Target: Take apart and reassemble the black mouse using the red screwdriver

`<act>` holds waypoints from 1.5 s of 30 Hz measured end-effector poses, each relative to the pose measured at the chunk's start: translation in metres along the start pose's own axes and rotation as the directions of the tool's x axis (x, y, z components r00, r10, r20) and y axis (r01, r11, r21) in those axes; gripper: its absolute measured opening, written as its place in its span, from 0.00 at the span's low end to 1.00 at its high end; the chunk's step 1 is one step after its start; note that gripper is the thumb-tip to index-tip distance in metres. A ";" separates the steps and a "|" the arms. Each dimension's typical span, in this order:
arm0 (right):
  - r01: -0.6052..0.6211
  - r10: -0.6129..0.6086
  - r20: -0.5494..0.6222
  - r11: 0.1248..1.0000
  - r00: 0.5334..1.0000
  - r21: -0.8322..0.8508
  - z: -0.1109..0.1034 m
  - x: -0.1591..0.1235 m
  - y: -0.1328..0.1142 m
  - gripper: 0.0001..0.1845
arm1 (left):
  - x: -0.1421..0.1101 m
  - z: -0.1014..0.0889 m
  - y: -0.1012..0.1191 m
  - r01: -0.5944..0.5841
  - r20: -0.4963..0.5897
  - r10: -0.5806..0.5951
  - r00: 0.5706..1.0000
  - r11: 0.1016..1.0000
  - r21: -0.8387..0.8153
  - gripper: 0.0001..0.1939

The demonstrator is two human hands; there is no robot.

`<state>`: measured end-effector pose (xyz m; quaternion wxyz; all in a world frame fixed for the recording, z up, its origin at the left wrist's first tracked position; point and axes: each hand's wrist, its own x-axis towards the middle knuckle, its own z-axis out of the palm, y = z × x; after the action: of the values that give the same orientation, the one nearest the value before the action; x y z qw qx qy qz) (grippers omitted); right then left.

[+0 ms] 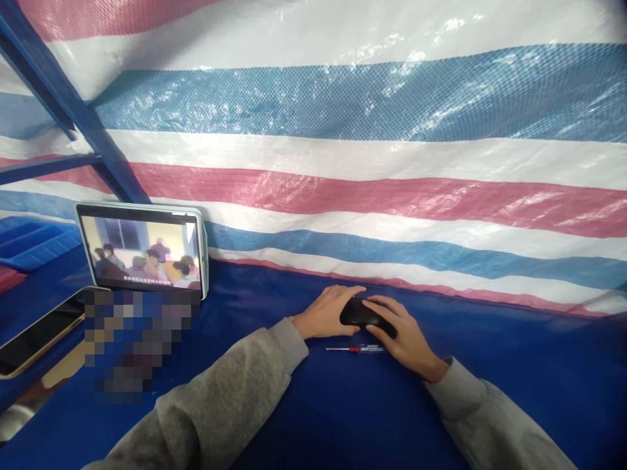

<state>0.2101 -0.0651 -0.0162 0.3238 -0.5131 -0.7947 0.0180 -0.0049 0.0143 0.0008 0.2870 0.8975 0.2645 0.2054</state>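
Note:
A black computer mouse (363, 314) lies on the blue table surface, between my two hands. My left hand (329, 312) grips its left end, thumb along the near side and fingers round the far side. On the right end, my right hand (402, 331) closes over the mouse with the thumb in front and the fingers behind. Just in front of the mouse rests a small screwdriver (356, 349) with a clear and red handle, its metal tip pointing left. Part of its handle end is close to my right thumb; neither hand holds it.
At the left, a tablet (202, 261) in a light case stands propped up, playing a cartoon. A phone (44, 329) lies beside it, near a pixelated patch. Blue trays (39, 245) sit at the far left. A striped tarp (367, 196) hangs behind the table (514, 391), beside a blue metal frame (73, 104).

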 end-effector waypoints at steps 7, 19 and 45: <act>-0.030 0.030 -0.019 1.000 0.999 -0.004 -0.001 -0.001 0.001 0.21 | 0.000 -0.001 0.001 0.004 0.000 -0.004 1.000 1.000 -0.007 0.44; -0.002 0.003 0.021 1.000 1.000 -0.023 0.001 -0.001 0.001 0.22 | 0.000 -0.002 0.001 0.001 0.007 -0.001 1.000 1.000 0.003 0.44; -0.334 0.418 -0.287 0.894 0.862 0.298 -0.001 0.003 0.008 0.21 | -0.004 -0.003 0.000 -0.050 -0.237 0.083 0.968 0.988 0.143 0.11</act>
<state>0.2164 -0.0594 -0.0172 0.5065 -0.6116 -0.6016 0.0865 -0.0094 0.0125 0.0021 0.1836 0.8916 0.2806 0.3044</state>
